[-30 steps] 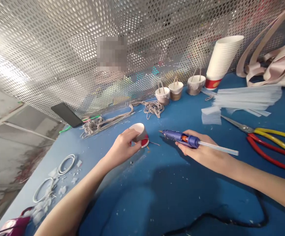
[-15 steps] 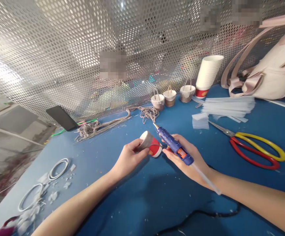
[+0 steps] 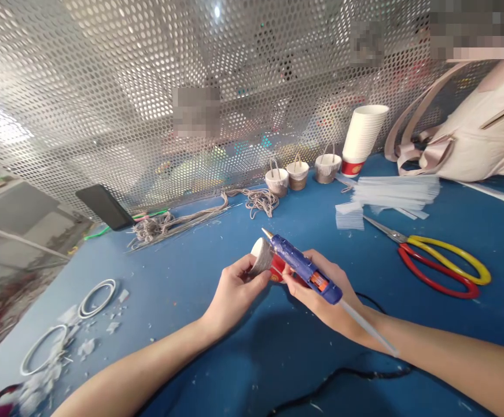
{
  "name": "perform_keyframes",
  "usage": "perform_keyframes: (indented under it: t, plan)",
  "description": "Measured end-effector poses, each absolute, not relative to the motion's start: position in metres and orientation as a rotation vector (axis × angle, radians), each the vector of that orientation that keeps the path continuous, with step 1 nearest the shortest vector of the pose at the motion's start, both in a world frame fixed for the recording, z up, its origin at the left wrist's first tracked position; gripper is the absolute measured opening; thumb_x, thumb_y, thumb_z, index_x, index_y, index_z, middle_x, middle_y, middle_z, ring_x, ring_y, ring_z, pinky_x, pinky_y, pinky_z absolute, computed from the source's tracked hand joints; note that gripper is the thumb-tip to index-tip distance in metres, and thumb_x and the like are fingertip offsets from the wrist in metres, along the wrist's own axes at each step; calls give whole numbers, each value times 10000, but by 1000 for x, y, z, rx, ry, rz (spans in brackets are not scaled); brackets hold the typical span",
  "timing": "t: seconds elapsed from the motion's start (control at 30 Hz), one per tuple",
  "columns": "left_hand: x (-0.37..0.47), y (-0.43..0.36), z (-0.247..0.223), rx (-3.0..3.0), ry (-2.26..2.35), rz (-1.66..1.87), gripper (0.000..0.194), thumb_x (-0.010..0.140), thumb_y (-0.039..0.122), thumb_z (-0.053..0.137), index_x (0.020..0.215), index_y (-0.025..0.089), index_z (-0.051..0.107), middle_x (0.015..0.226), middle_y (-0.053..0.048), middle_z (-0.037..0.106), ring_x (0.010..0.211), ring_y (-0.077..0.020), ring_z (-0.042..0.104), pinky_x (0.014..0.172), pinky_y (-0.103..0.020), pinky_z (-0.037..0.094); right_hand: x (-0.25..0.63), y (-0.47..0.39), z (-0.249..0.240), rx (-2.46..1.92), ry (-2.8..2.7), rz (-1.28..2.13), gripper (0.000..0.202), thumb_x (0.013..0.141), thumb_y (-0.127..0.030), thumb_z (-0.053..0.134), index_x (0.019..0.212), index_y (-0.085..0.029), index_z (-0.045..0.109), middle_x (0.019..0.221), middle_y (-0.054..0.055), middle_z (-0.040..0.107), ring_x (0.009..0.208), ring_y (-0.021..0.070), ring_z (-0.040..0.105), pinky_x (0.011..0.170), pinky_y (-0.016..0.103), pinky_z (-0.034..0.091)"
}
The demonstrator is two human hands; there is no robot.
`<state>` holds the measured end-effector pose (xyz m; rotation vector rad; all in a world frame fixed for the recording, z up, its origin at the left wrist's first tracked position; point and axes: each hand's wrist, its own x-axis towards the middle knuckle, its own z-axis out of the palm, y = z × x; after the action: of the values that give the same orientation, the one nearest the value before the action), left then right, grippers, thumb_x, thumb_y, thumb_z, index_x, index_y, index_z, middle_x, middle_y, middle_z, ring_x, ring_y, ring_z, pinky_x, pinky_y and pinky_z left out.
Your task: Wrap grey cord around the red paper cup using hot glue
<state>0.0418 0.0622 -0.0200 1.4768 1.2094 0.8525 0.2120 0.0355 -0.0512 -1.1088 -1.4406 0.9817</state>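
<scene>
My left hand (image 3: 238,289) is closed around a small paper cup (image 3: 262,259), tilted on its side. Grey cord wraps its rim half, while red shows at the base end. In my right hand (image 3: 321,289) is a blue hot glue gun (image 3: 306,265), its nozzle pointing up and left above the cup. A clear glue stick (image 3: 368,329) sticks out of the gun's back. The right thumb and fingertips are close to the cup's base; whether they pinch the cord there I cannot tell.
Behind stand several cord-wrapped cup baskets (image 3: 297,175), a paper cup stack (image 3: 364,136) and a backpack (image 3: 477,127). Glue sticks (image 3: 397,192) and scissors (image 3: 434,258) lie right. Cord (image 3: 262,202), a phone (image 3: 105,207) and wire rings (image 3: 97,298) are left. A black cable (image 3: 342,376) crosses the front.
My right hand has come closer to the cup's base, and the glue gun's nozzle has shifted slightly left and down. The cup stays in my left hand. The whole view has shifted slightly.
</scene>
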Motion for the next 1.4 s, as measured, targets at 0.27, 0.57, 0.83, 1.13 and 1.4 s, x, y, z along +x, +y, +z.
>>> perform_keyframes:
  t: [0.27,0.57,0.83,1.13,1.4]
  plan:
    - [41,65,-25,1352,1156,1007,139,738,259,652,802,136,659,762,-19,656,725,-148,573,720,-267,467,215,25,-40,-1113,-1540,965,74,810,-259,558,866,-216,536,716,-18,632,579,112,580,582,228,487]
    - [28,80,-30,1600,1225,1089,121,753,259,601,805,154,634,782,-2,620,750,-139,547,730,-241,442,229,27,-24,-1269,-1666,965,207,835,-371,532,700,-215,517,501,-68,446,438,92,432,452,208,394]
    - [27,79,-31,1800,1263,1009,97,776,240,552,737,155,577,682,22,531,658,-114,464,643,-219,400,227,31,-24,-1319,-1719,1005,283,831,-413,525,636,-216,471,506,-56,454,453,101,428,464,227,383]
    - [26,79,-28,1883,1307,964,112,774,236,539,700,156,564,649,32,506,625,-107,428,600,-209,370,227,31,-29,-1309,-1779,928,295,843,-396,511,618,-215,451,496,-59,431,441,99,419,473,234,367]
    - [26,79,-26,1896,1289,961,106,777,203,511,764,145,599,726,0,578,680,-127,489,664,-232,408,228,32,-29,-1296,-1785,870,285,846,-370,519,617,-216,449,490,-59,425,427,94,406,455,234,360]
